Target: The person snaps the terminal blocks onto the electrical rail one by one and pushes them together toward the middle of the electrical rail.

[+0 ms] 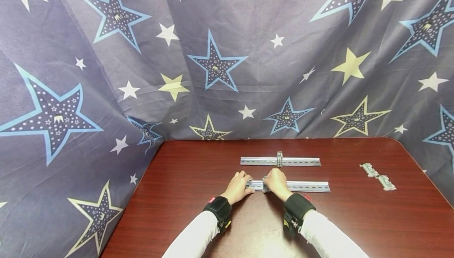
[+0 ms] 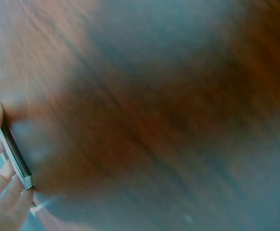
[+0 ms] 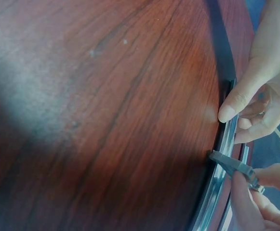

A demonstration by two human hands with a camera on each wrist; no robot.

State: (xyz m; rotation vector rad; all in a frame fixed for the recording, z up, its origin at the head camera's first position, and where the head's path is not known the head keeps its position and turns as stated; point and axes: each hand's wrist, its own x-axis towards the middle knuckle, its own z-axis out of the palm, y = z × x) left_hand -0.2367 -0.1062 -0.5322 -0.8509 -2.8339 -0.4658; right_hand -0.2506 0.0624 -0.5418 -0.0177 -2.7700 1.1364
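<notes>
Near the front of the table lies a slotted metal DIN rail point(image 1: 308, 187). My left hand point(image 1: 237, 189) grips its left end, with the thumb on the near edge and the fingers over the far side, as the left wrist view also shows. Just to the right, my right hand point(image 1: 278, 183) pinches a thin grey terminal block point(image 3: 233, 164). The block sits across the rail, tilted in the right wrist view; whether it is clipped on, I cannot tell.
Behind lies a second DIN rail point(image 1: 301, 161), with grey-green terminal blocks point(image 1: 280, 159) standing at its middle. Two loose terminal blocks, an upper one point(image 1: 369, 170) and a lower one point(image 1: 386, 183), lie flat at the right. A star-patterned cloth point(image 1: 262, 92) hangs behind the table.
</notes>
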